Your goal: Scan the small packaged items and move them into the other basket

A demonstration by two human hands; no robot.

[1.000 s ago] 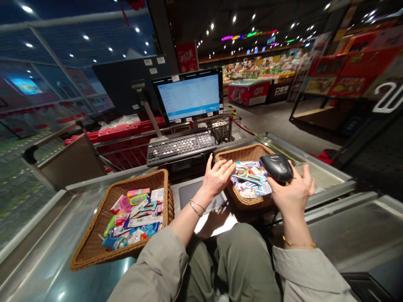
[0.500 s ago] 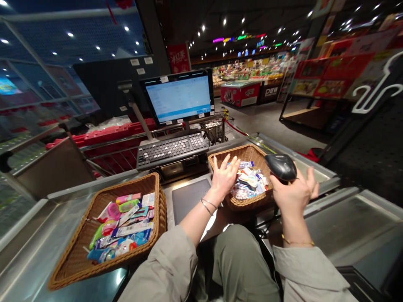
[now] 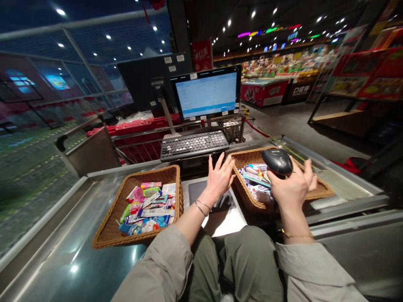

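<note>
My right hand point(image 3: 291, 184) grips a black handheld barcode scanner point(image 3: 277, 161), its rounded head above the right wicker basket point(image 3: 317, 191). In that basket lie small packaged goods point(image 3: 256, 178), partly hidden behind the scanner and the hand. With fingers spread and nothing in them, my left hand point(image 3: 219, 178) hovers beside the right basket's left edge, above a dark flat panel point(image 3: 197, 193) set in the counter. Left of it stands another wicker basket point(image 3: 108, 222), holding several colourful packaged items point(image 3: 154, 205).
Behind the panel are a black keyboard point(image 3: 195, 144) and a lit monitor point(image 3: 206, 94). Metal counter surfaces point(image 3: 75, 235) run along both sides. A shopping cart point(image 3: 141, 149) with red contents stands past the counter. Shop shelves and a red freezer point(image 3: 264, 92) lie farther back.
My left hand has shifted from over the right basket to its left side, above the panel. The scanner remains in my right hand. The camera view has turned left.
</note>
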